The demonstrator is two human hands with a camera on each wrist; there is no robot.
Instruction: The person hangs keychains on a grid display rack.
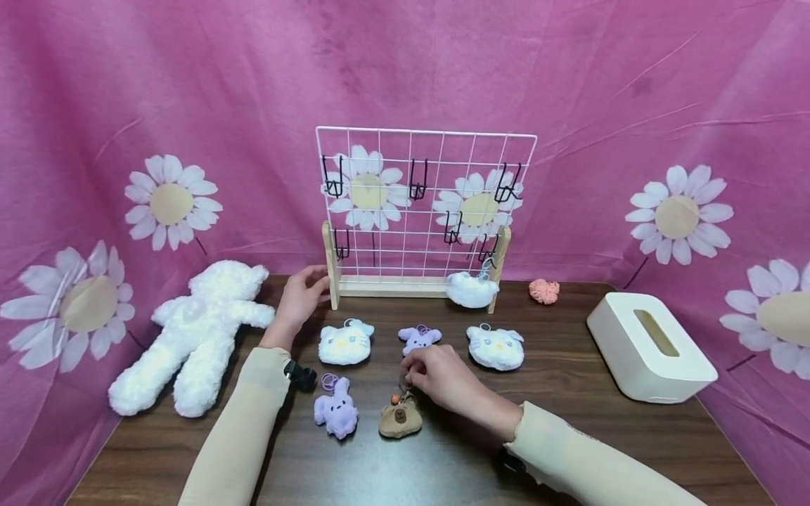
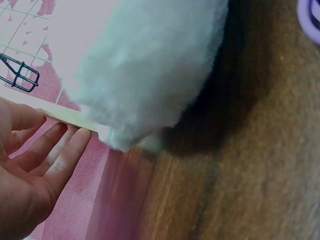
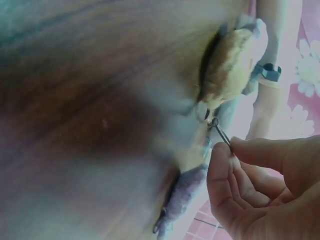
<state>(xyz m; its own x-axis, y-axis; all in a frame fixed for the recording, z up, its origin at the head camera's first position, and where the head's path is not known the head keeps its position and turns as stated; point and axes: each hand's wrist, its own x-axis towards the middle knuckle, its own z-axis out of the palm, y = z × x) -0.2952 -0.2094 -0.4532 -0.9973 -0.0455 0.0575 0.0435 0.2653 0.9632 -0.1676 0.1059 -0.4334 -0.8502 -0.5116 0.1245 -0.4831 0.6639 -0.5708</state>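
The ring (image 3: 223, 135) of the brown plush (image 1: 401, 422) is pinched by the right hand (image 1: 443, 379), near a purple plush (image 1: 337, 411); the rack (image 1: 392, 288) is touched by the left hand (image 1: 302, 299), fingers relaxed. Pick-up seems in hand; steady lifting is called for.

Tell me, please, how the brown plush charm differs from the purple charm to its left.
The brown charm is wide and low; the purple charm is longer than wide. The right hand pinches the brown charm's dark loop; no hand touches the purple charm. The brown charm has an orange bead; the purple charm, a purple loop. Both are plush.
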